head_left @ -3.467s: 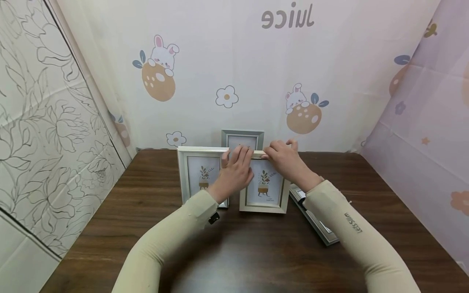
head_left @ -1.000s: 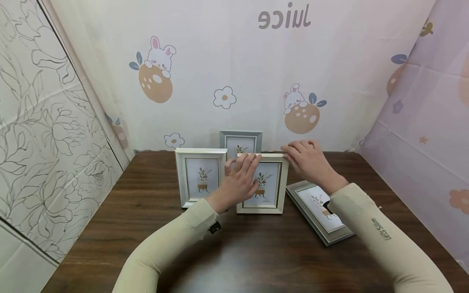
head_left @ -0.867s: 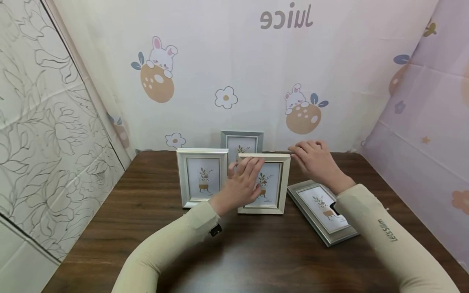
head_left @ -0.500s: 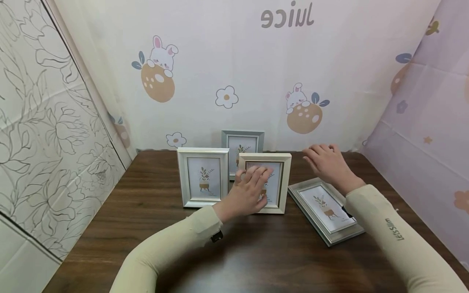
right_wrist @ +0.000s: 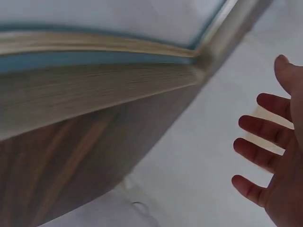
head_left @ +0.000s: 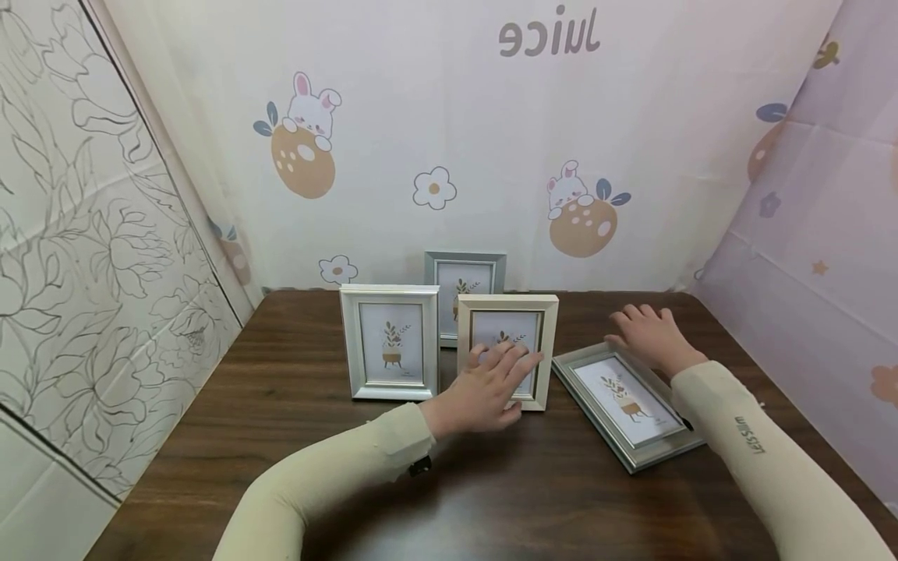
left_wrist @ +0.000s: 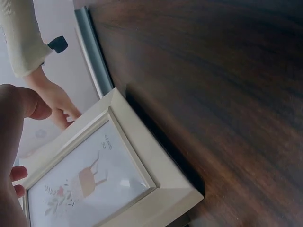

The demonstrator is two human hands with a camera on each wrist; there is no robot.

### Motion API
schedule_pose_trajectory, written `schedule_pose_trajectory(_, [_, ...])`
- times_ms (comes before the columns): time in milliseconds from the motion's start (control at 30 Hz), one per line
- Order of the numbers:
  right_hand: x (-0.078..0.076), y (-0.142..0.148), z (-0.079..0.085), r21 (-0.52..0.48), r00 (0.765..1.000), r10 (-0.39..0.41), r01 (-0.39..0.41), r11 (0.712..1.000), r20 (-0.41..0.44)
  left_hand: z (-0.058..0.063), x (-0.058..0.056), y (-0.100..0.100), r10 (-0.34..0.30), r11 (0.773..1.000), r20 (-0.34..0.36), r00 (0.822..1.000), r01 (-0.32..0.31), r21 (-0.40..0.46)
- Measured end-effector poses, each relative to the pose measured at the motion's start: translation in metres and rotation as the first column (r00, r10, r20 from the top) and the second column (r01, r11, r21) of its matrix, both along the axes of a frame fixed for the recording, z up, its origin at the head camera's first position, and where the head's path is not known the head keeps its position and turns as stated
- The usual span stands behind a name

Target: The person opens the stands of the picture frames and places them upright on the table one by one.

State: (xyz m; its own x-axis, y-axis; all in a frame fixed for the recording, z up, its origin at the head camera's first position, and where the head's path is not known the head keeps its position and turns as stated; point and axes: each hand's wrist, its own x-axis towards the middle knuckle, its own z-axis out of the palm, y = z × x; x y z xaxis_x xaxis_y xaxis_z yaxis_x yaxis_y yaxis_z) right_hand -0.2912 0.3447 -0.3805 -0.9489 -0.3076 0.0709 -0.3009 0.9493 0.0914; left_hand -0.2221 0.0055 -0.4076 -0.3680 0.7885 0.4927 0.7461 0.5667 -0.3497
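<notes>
A cream photo frame (head_left: 550, 335) stands upright with a potted-plant print in it. My left hand (head_left: 484, 391) hovers before its lower half, fingers loosely spread and holding nothing. In the left wrist view, that frame's print (left_wrist: 90, 179) faces the hand, with a gap between them. At the right, a grey-silver photo frame (head_left: 627, 399) lies flat, picture up and turned at an angle. My right hand (head_left: 651, 340) is over its far edge with relaxed fingers; whether it touches the edge cannot be told. The right wrist view has the right hand's fingers (right_wrist: 260, 127) apart, gripping nothing.
Left of the cream frame stands a white-silver photo frame (head_left: 390, 386). A blue-grey photo frame (head_left: 465, 257) stands behind the two, partly covered. All are on a dark wooden table (head_left: 295, 366). A printed curtain (head_left: 491, 117) hangs behind the table.
Both hands have left the cream frame's top edge, which they touched earlier. The left hand has dropped down in front of it; the right hand has moved right and down to the lying frame.
</notes>
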Motion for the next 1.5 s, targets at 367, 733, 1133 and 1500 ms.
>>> schedule_pose_trajectory(367, [-0.002,0.03,-0.03,0.09,0.988,-0.102,0.092,0.992,0.115,0.001,0.007,0.01,0.078,0.975,0.164,0.983,-0.042,-0.216])
schedule_pose_trajectory(733, [-0.004,0.031,-0.037,0.115,0.986,-0.074,0.057,0.992,0.149,-0.004,0.009,0.013,0.061,0.964,0.152,0.986,-0.019,-0.264])
schedule_pose_trajectory(1133, [-0.008,0.03,-0.041,0.064,0.982,-0.068,0.057,0.996,0.175,-0.004,0.007,0.01,0.055,0.971,0.162,0.985,-0.016,-0.237])
schedule_pose_trajectory(1500, [-0.006,0.028,-0.024,0.033,0.992,-0.055,0.052,0.998,0.116,0.002,0.005,0.006,0.053,0.977,0.178,0.983,-0.015,-0.212])
